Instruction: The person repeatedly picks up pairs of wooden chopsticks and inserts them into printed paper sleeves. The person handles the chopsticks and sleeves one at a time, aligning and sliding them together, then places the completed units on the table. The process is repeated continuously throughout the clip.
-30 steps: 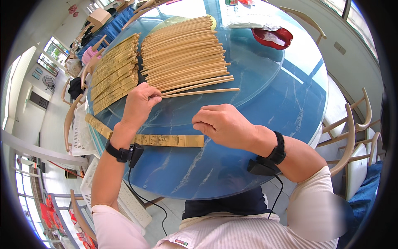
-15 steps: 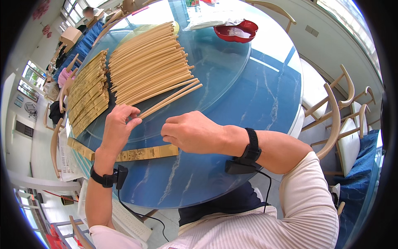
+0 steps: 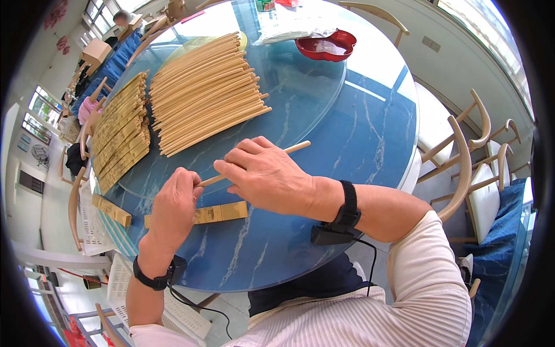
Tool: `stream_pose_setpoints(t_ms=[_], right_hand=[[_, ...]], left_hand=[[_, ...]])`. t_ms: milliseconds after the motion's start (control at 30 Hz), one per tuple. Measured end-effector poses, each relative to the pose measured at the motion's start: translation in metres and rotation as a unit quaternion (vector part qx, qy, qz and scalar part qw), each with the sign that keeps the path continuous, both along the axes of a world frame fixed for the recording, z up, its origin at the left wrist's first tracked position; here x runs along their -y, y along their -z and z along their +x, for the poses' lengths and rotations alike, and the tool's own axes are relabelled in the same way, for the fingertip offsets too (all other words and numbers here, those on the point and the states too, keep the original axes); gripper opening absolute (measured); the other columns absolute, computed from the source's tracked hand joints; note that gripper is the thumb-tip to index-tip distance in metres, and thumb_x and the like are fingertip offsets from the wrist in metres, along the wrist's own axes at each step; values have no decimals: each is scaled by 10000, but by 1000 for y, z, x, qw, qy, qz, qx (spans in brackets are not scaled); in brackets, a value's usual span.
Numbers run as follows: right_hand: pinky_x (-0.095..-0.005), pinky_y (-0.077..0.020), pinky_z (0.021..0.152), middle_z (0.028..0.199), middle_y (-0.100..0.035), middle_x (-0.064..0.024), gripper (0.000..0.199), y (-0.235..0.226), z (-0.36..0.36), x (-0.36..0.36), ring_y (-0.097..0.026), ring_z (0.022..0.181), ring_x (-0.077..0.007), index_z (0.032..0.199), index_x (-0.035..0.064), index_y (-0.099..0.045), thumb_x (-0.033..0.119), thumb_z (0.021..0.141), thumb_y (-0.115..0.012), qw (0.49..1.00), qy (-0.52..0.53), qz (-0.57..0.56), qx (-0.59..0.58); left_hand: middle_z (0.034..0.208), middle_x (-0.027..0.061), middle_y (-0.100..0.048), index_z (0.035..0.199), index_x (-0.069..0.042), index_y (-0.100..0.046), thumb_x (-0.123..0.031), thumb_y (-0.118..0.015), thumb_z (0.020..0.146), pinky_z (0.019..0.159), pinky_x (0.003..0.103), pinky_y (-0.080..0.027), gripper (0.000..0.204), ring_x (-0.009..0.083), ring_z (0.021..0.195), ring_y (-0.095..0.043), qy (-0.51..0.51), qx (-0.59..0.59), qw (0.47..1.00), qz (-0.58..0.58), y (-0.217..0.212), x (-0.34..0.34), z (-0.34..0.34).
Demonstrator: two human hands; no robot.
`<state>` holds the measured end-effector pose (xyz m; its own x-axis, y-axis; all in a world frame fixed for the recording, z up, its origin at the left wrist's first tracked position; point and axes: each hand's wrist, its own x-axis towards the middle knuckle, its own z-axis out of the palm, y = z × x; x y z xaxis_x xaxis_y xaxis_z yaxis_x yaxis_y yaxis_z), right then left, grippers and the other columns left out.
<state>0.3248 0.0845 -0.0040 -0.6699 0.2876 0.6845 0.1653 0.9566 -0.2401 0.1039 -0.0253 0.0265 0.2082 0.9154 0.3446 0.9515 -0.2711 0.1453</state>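
Note:
A pair of pale wooden chopsticks (image 3: 298,147) slants over the near part of the blue marbled table (image 3: 324,196); their two sticks lie so close that they look like one. My left hand (image 3: 176,199) pinches their left end. Farther along, my right hand (image 3: 263,173) is closed around them, palm down, hiding their middle. Beyond my hands lies a broad stack of similar chopsticks (image 3: 205,92). To its left is a stack of gold printed paper sleeves (image 3: 122,130). Two more sleeves lie nearer me, one gold sleeve (image 3: 222,213) partly behind my left hand and another sleeve (image 3: 111,209) farther left.
On the far side sit a red lobed dish (image 3: 326,46) and a white plastic bag (image 3: 295,36). A glass turntable (image 3: 315,115) lies under the stacks. Wooden chairs (image 3: 462,168) stand at the right. A black band with a cabled device (image 3: 341,222) is on each wrist.
My left hand has drawn the pair of chopsticks toward me and right, away from the stack. My right hand has come over them and closed around their middle.

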Motion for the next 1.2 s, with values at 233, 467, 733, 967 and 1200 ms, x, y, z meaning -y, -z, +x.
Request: stream_pose_setpoints(t_ms=[233,467,733,967,1200], right_hand=[[-436,-607,674,959,-683,-117,179,-4,12,-4,-745,837,-329,1085,33,-662,103,932,-724,984,-35,-116,134],[-411,-560,610,914,-667,-113,121,-8,5,0,-688,742,-324,1029,41,-635,137,1010,-705,982,-53,-178,40],[-403,-490,574,832,-638,-127,154,3,4,-4,-627,688,-326,1016,33,-628,149,1024,-728,985,-67,-144,-62],[-355,-465,556,804,-634,-86,168,-10,12,-5,-623,660,-212,1030,21,-651,180,1064,-695,977,-90,-162,-103],[-202,-372,476,736,-624,-31,310,-20,18,-13,-494,538,-55,1067,-6,-638,271,1161,-538,795,-223,-455,-333]], left_hand=[[881,94,-678,1008,5,-692,-11,-810,892,659,347,-529,166,237,773,-677,23,162,986,36,-23,6,9],[893,57,-706,1140,35,-779,-27,-787,976,646,245,-551,176,128,718,-659,-42,505,859,76,-16,24,-14],[870,84,-748,1162,29,-784,-71,-773,996,648,236,-564,194,128,719,-694,-30,434,892,124,-29,17,3],[971,148,-799,1161,27,-771,-147,-789,999,664,278,-606,238,163,723,-734,13,560,821,108,-37,23,17],[1021,80,-744,1155,-26,-757,-100,-916,781,750,347,-539,413,210,894,-668,9,199,976,-84,2,34,7]])
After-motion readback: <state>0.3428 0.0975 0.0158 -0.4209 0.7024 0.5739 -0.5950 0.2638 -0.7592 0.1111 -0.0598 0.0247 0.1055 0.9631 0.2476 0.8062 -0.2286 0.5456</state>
